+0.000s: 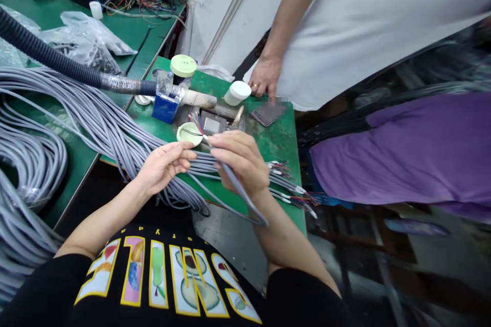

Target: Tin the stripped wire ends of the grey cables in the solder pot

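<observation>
My right hand [243,163] is closed around a grey cable [240,186], near its stripped end. Coloured wires [196,121] fan out from that end, and a dark strand reaches over a small pale green lid [189,135]. At the lid's near rim, my left hand [164,163] has its thumb and forefinger pinched, apparently on the edge; the other fingers are curled. Just behind the hands lies a dark metal block with a pale square top [213,123]. The cable loops down past my right wrist.
Bundled grey cables [115,117] cross the green bench [280,138]. A black hose [69,61] ends at a blue box [165,107]. A white-lidded jar [238,93] and a phone [264,115] lie near another person's hand [265,76]. A purple cloth [391,153] is at right.
</observation>
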`<state>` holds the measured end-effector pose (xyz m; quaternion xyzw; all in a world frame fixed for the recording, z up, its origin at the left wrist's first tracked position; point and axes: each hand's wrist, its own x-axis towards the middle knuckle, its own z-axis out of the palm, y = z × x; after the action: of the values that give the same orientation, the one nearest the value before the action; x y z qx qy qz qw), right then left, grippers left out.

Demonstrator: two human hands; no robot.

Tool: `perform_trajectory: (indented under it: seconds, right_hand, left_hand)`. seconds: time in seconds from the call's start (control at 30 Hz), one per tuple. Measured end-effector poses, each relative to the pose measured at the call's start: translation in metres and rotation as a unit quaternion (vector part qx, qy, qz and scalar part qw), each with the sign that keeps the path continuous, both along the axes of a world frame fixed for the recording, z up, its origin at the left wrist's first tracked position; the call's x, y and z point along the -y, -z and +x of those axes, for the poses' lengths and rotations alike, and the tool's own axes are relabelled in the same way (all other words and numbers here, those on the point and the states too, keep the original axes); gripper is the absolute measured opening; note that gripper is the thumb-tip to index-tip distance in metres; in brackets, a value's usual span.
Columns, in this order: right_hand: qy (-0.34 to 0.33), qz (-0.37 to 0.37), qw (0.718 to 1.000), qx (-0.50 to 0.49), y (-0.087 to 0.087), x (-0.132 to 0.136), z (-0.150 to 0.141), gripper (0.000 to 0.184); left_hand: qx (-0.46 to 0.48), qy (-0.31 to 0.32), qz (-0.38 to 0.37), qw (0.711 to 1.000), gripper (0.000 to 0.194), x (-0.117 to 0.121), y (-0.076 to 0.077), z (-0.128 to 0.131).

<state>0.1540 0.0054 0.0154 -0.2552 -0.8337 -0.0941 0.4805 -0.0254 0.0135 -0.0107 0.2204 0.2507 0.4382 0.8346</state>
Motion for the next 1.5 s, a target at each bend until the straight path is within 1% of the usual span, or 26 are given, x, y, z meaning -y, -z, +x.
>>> perform_trajectory:
  seconds: [0.07,0.13,0.23,0.37,0.5,0.73,1.0,1.13,1.23,1.3,1.33,1.4,1.5]
  right_hand:
    - [0.002,-0.012,1.000,-0.028,0.003,0.006,0.004,0.030]
    - [-0.002,-0.015,0.999,-0.032,0.008,0.013,0.005,0.030]
    - [-0.008,-0.024,1.000,-0.016,0.017,0.022,0.006,0.026]
    - [-0.016,-0.033,0.999,0.013,0.023,0.028,0.005,0.024]
    - [-0.019,-0.038,0.999,0.019,0.024,0.030,0.004,0.025]
    - [0.002,-0.022,1.000,0.014,0.027,0.031,0.002,0.022]
    - [0.015,-0.016,1.000,0.001,0.026,0.030,0.000,0.023]
    - [0.020,-0.017,1.000,-0.013,0.025,0.026,-0.003,0.025]
    - [0.027,-0.025,0.998,-0.054,0.023,0.018,-0.002,0.029]
    - [0.055,-0.061,0.993,-0.081,0.022,0.010,0.000,0.028]
    - [0.077,-0.089,0.989,-0.088,0.022,0.005,0.002,0.026]
    - [0.125,-0.148,0.977,-0.095,0.021,-0.005,0.005,0.021]
    - [0.158,-0.219,0.957,-0.106,0.022,-0.022,0.009,0.016]
  left_hand:
    - [-0.008,-0.011,-0.016,1.000,0.033,-0.003,0.002,-0.002]
    - [-0.011,-0.005,-0.026,1.000,0.036,-0.005,0.002,-0.003]
    - [-0.023,0.012,-0.027,0.999,0.042,-0.007,-0.003,-0.002]
    - [-0.042,-0.002,-0.023,0.999,0.037,-0.006,-0.009,0.004]
    - [-0.051,-0.021,-0.034,0.998,0.036,-0.005,-0.010,0.008]
    - [-0.053,-0.052,-0.049,0.996,0.035,-0.001,-0.003,0.012]
    - [-0.051,-0.061,-0.082,0.993,0.034,0.002,0.000,0.018]
    - [-0.056,-0.056,-0.078,0.994,0.033,0.003,0.002,0.019]
    - [-0.088,-0.039,-0.039,0.995,0.035,0.003,0.006,0.016]
    - [-0.135,-0.050,0.024,0.989,0.035,0.002,0.009,0.011]
    - [-0.167,-0.070,0.064,0.981,0.034,0.001,0.011,0.007]
    - [-0.243,-0.132,0.147,0.950,0.031,-0.002,0.015,-0.001]
    - [-0.361,-0.220,0.234,0.876,0.022,-0.010,0.024,-0.011]
